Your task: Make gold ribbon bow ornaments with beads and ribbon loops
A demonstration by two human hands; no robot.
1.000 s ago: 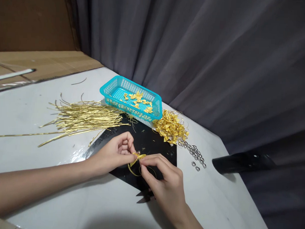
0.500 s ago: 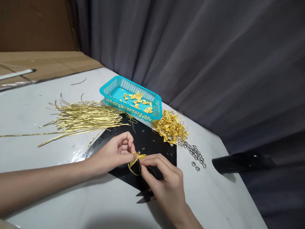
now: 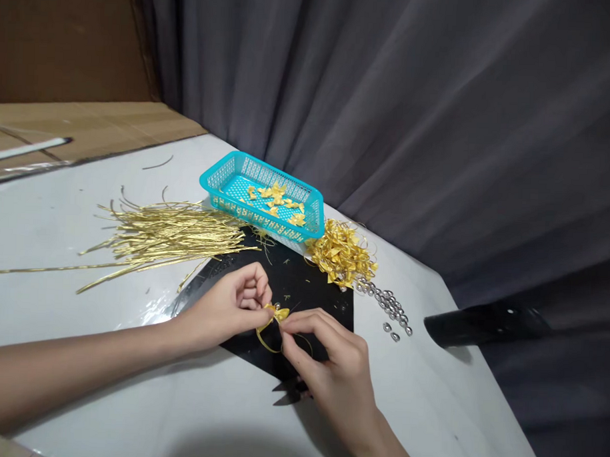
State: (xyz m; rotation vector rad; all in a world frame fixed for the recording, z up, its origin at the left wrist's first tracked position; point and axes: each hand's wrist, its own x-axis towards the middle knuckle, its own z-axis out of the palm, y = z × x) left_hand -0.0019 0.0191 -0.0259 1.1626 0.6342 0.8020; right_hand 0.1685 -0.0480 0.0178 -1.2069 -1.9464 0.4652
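Note:
Over the black mat, a small yellow ribbon bow is pinched between thumb and forefinger of my left hand. One silver bead shows at the bow's upper edge; I cannot tell whether it is attached. A thin gold cord loops below the bow. Just right of it, my right hand is closed in a pinch, apparently on the cord, though its fingertips hide the exact spot. Dark pointed blades, perhaps scissors, stick out beneath my right hand, the rest covered.
A blue plastic basket holding several yellow bows stands at the back. Left of it lies a bundle of gold cords. To the right are a heap of yellow bows, several silver beads and a black cylinder by the curtain.
The bow has turned slightly between my fingers, and its right loop looks fuller. My right fingertips have shifted very slightly; everything else stays in place.

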